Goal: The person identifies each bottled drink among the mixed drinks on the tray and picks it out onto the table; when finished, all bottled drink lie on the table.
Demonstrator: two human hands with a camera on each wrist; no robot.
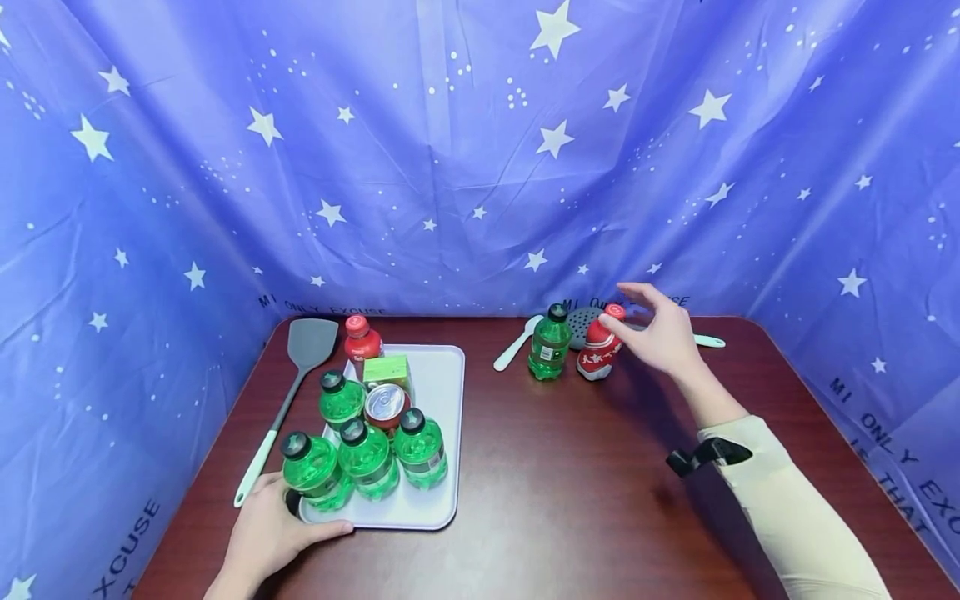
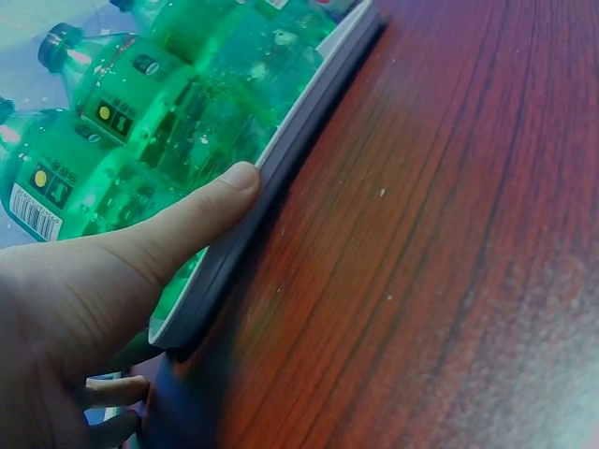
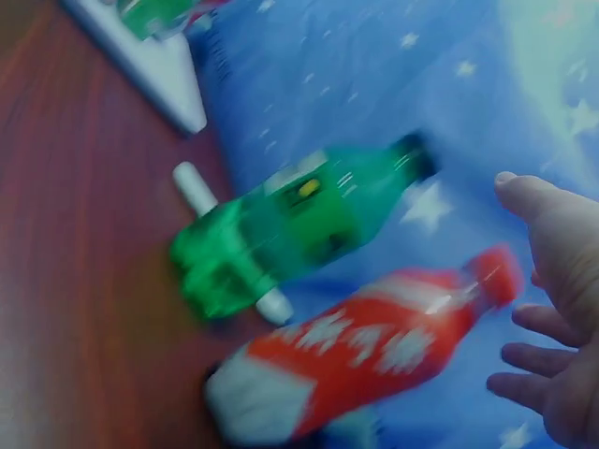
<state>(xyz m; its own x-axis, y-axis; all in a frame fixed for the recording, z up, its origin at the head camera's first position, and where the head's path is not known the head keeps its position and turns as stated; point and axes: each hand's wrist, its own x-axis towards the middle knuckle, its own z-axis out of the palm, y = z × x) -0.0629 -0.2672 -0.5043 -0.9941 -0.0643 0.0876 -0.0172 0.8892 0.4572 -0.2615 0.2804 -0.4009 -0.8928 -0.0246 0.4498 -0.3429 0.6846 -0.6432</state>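
My left hand grips the near left corner of a white tray, its thumb along the front rim in the left wrist view. Several green soda bottles stand on that tray with a drink can and a green box. At the right, my right hand is spread beside a red-labelled bottle, thumb overlapping its neck in the head view. The right wrist view has a gap between the fingers and the red cap. Left of it stands another green soda bottle.
A grey spatula with a pale handle lies left of the tray. Another red bottle stands at the tray's back left corner. Behind the right-hand bottles lie a white spoon and a perforated dark utensil. A starry curtain borders the table.
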